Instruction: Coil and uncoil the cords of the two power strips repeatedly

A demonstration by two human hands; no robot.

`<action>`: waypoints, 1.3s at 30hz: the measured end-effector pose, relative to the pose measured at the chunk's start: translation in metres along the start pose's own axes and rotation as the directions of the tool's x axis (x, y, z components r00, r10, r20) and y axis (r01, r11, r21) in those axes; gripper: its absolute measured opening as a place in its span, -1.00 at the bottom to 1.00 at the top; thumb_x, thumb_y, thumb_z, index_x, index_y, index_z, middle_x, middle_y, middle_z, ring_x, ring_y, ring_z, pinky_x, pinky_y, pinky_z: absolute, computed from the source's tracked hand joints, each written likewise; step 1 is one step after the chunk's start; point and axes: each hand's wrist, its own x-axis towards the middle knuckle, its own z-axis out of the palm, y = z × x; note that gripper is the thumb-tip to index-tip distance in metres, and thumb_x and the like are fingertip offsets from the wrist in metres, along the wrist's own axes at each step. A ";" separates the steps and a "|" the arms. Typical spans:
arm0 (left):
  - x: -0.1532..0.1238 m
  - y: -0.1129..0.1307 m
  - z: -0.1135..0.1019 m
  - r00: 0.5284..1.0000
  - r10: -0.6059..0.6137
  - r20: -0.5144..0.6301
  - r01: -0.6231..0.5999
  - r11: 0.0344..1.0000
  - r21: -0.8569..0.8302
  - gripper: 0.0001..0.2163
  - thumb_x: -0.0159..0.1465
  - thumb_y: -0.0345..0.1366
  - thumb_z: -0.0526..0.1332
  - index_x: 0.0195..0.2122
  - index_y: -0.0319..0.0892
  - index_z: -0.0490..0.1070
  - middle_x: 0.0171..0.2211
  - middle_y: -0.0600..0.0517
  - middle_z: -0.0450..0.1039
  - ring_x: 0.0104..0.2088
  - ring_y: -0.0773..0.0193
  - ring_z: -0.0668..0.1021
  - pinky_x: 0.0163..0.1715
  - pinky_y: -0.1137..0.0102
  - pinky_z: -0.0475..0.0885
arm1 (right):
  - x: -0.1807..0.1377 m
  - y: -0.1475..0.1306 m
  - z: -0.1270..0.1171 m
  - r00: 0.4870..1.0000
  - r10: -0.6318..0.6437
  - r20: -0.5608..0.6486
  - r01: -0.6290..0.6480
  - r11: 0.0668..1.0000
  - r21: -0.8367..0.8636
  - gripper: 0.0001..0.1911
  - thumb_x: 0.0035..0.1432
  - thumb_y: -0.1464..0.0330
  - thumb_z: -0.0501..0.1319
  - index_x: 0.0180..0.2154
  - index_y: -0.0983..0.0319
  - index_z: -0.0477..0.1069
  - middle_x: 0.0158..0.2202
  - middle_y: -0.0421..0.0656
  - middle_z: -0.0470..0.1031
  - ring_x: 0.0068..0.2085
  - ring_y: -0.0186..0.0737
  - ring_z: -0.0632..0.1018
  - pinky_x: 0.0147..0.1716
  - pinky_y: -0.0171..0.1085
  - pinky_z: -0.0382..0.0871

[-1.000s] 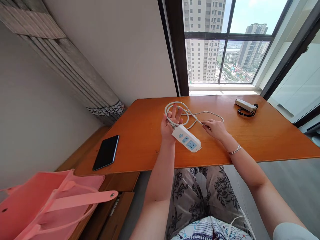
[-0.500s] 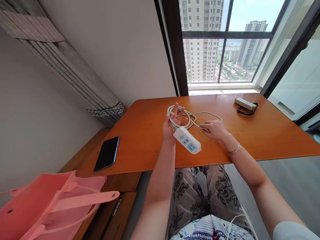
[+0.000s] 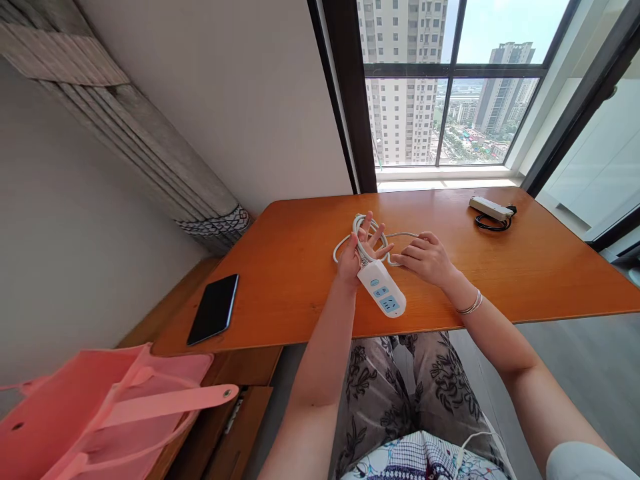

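Note:
A white power strip [image 3: 383, 288] with blue socket faces hangs tilted just below my left hand [image 3: 356, 255], over the table's near part. Loops of its white cord [image 3: 358, 227] lie around that hand, held at the thumb while the other fingers are spread. My right hand [image 3: 424, 258] is close by on the right, its fingers closed on the cord near the coil. The exact grip of the right fingertips is partly hidden. A loose stretch of cord runs behind both hands.
A black tablet [image 3: 214, 308] lies at the left of the orange-brown table [image 3: 290, 267]. Far right on it sits another white power strip [image 3: 491, 208] with a coiled black cord [image 3: 493, 223]. A pink bag [image 3: 100, 413] stands at lower left. A window [image 3: 450, 120] is behind.
My left hand has shifted right and turned, with the power strip swinging right and down. The right hand has come nearer to it, and the cord loops around the left hand look tighter.

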 end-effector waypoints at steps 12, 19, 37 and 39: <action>-0.004 -0.016 -0.008 0.905 -0.405 0.128 0.382 0.908 0.170 -0.60 0.34 -0.10 0.20 0.16 -0.08 0.42 0.26 -0.13 0.36 -0.04 0.01 0.61 -0.42 0.32 0.63 | 0.027 -0.035 -0.062 0.879 0.272 0.392 -0.277 0.960 -0.045 -0.37 0.14 0.14 0.35 0.16 0.23 0.28 -0.15 0.03 0.60 -0.29 -0.08 0.58 -0.41 -0.27 0.14; -0.004 -0.023 -0.012 0.861 -0.469 0.197 0.438 0.881 0.180 -0.53 0.26 -0.05 0.29 0.17 -0.03 0.39 0.14 -0.16 0.47 -0.23 0.04 0.68 -0.53 0.39 0.57 | 0.031 -0.015 -0.083 0.879 0.062 0.472 -0.245 0.910 0.335 -0.54 0.11 0.34 0.36 0.03 0.23 0.33 -0.26 -0.15 0.57 -0.33 -0.24 0.52 -0.39 -0.31 0.18; -0.002 -0.025 -0.005 0.888 -0.437 0.144 0.423 0.898 0.120 -0.64 0.34 -0.05 0.17 -0.01 -0.22 0.45 -0.36 -0.07 0.61 -0.58 0.25 0.58 -0.58 0.41 0.46 | 0.028 -0.008 -0.033 0.960 0.273 0.063 -0.273 0.860 0.431 -0.71 0.03 0.31 0.41 -0.16 0.21 0.51 -0.13 -0.09 0.40 -0.10 -0.16 0.46 -0.11 -0.22 0.37; -0.002 -0.023 -0.004 0.879 -0.436 0.192 0.409 0.897 0.167 -0.65 0.32 -0.02 0.19 -0.14 -0.24 0.47 -0.52 -0.02 0.53 -0.66 0.29 0.51 -0.65 0.44 0.37 | 0.028 -0.006 -0.030 0.953 0.304 0.010 -0.283 0.873 0.398 -0.55 0.00 0.25 0.43 -0.06 0.20 0.47 -0.01 -0.04 0.41 0.00 -0.08 0.44 -0.03 -0.15 0.37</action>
